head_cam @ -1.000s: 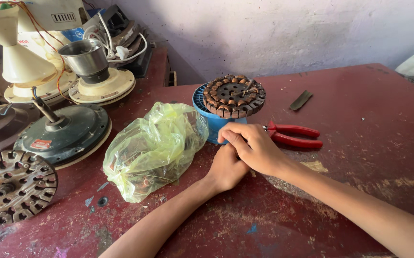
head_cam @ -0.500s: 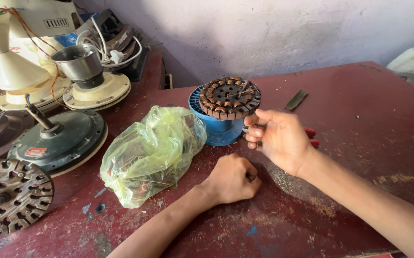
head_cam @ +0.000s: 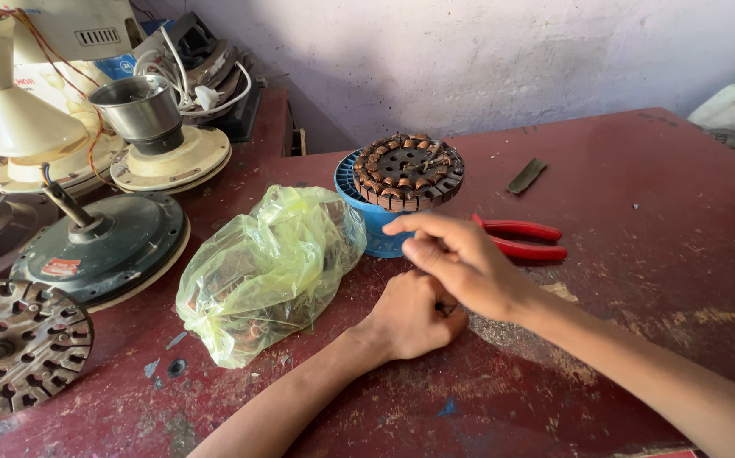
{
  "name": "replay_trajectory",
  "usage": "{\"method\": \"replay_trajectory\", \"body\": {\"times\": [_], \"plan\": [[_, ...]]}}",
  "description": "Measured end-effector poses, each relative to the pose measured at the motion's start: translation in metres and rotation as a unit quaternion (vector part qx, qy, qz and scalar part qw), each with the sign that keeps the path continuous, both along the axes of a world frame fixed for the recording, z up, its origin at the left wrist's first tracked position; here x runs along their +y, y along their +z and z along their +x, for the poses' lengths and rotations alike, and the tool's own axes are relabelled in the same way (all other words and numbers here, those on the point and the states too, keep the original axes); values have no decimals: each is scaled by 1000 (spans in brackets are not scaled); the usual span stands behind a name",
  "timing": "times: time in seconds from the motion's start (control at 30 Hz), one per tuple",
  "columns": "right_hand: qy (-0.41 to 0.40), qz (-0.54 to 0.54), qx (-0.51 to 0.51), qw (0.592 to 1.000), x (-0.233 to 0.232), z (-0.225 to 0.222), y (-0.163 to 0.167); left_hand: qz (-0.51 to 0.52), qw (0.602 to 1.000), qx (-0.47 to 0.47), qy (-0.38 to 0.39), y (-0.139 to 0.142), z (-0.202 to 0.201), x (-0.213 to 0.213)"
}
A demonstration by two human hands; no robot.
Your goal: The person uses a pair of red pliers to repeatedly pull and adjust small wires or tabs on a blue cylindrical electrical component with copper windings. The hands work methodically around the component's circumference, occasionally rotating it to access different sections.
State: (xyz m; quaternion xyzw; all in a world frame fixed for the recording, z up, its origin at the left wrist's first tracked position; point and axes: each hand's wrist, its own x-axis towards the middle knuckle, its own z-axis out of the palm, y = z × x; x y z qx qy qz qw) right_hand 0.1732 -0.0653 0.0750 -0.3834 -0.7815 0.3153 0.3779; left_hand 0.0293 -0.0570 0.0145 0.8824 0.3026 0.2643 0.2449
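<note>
Copper-wound motor core (head_cam: 408,171) lies flat on a blue holder (head_cam: 366,212), axis vertical. Right hand (head_cam: 461,265) hovers near it, fingers loosely open; left hand (head_cam: 410,315) rests fisted on the table (head_cam: 639,212).

Right half of the counter (head_cam: 664,254) is wide open — just red pliers (head_cam: 520,240) and a metal strip (head_cam: 526,175). Left is jammed: plastic bag (head_cam: 270,267), fan motors (head_cam: 104,246), wound stator (head_cam: 407,170) mid-far.

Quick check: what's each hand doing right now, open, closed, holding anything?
Left hand: closed in a fist on the red table; what it holds cannot be told.
Right hand: fingers partly extended, nothing visibly held, touching the left fist.
</note>
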Motion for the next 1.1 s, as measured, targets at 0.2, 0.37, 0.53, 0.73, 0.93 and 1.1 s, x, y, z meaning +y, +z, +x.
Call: {"method": "replay_trajectory", "body": {"times": [0.2, 0.37, 0.53, 0.73, 0.93, 1.1], "plan": [[27, 80, -73, 994, -2, -10, -3, 18, 993, -111, -32, -6, 1, 3], [-20, 97, -150, 984, -3, -9, -4, 37, 999, -29, -18, -10, 1, 6], [2, 168, -91, 982, 2, -9, -9, 6, 1000, -25, -12, -9, 2, 5], [14, 78, 68, 995, 7, -15, 0, -29, 999, 36, 9, -8, 1, 5], [-40, 61, -89, 993, 6, -23, -2, 67, 997, -12, -21, -14, 3, 8], [-7, 166, -43, 985, -2, -9, -21, 23, 996, 82, -12, -11, 3, 4]]}}
